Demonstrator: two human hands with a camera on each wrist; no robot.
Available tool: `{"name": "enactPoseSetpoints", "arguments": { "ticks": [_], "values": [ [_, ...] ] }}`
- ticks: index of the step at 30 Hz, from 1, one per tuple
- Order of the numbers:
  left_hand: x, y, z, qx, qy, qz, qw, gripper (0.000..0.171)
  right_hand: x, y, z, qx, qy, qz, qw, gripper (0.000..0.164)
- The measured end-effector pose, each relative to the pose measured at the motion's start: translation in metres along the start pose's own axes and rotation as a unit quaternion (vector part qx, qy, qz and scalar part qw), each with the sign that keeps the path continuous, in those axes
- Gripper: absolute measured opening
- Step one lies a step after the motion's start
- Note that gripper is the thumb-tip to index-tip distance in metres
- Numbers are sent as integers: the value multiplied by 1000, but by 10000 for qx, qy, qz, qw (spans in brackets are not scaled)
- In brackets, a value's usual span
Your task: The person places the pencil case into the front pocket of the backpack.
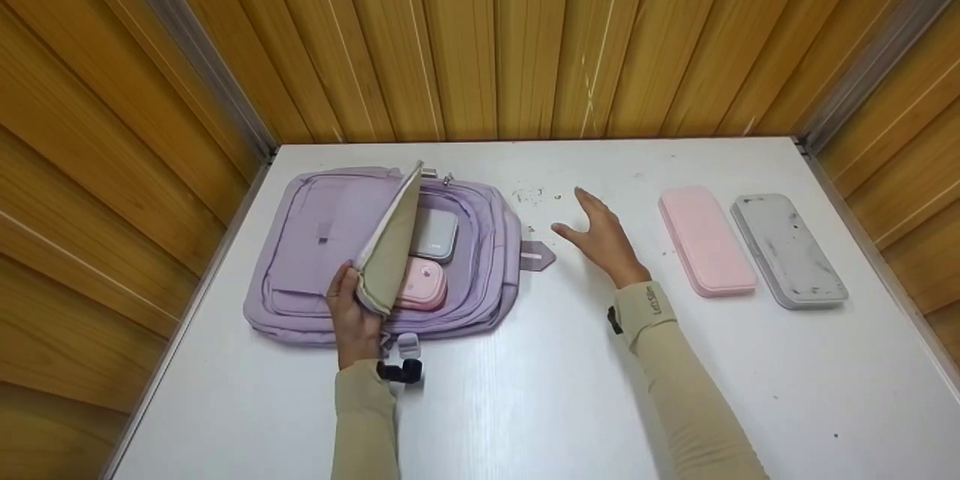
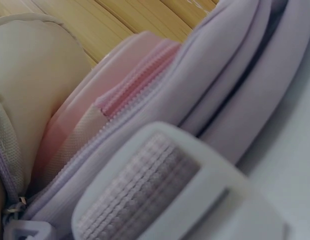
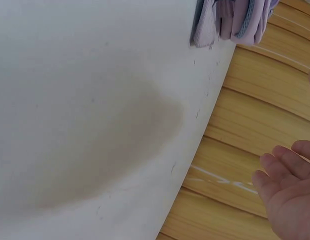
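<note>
A lavender backpack [image 1: 300, 240] lies flat on the white table in the head view, its front flap [image 1: 390, 247] folded up to show a pale lining. My left hand [image 1: 351, 311] grips the lower corner of that flap. Inside the opened compartment sit a pink case [image 1: 425, 283] and a grey case [image 1: 435, 234], both partly covered by the flap. In the left wrist view, pink [image 2: 120, 70] shows behind the zipper edge, and a pale strap buckle [image 2: 205, 200] fills the foreground. To the right of the backpack, my right hand [image 1: 604, 240] is held over the table with fingers extended and nothing in it.
A second pink case [image 1: 709, 240] and a scuffed grey case [image 1: 791, 251] lie side by side at the right of the table [image 1: 495, 405]. Yellow wood-look panels [image 1: 525, 37] stand behind and at both sides. The backpack's top strap [image 1: 536, 256] points toward my right hand.
</note>
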State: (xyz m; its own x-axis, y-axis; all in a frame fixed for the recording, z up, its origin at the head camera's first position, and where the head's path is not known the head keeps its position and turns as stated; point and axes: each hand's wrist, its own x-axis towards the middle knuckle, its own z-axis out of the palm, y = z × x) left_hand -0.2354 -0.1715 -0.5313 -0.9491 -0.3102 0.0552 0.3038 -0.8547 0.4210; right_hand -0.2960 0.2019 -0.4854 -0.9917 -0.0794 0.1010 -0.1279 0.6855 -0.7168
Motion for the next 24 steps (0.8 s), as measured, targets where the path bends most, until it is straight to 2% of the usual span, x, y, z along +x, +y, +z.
{"name": "enactPoseSetpoints", "arguments": {
  "ticks": [5, 11, 17, 24],
  "values": [
    [-1, 0, 1, -24, -54, -95, 9999, 13, -12, 16, -20, -104, 150, 354, 9992, 87],
    [-2, 0, 2, 14, -82, -92, 9999, 12, -31, 38, -43, -86, 417, 538, 9976, 93],
    [-2, 0, 2, -10, -120, -63, 9999, 12, -53, 56, -62, -13, 709, 925, 9932, 97],
    [-2, 1, 4, 35, 42, -48, 10000, 11, -74, 78, -77, 153, 1188, 1189, 9857, 101]
  ]
}}
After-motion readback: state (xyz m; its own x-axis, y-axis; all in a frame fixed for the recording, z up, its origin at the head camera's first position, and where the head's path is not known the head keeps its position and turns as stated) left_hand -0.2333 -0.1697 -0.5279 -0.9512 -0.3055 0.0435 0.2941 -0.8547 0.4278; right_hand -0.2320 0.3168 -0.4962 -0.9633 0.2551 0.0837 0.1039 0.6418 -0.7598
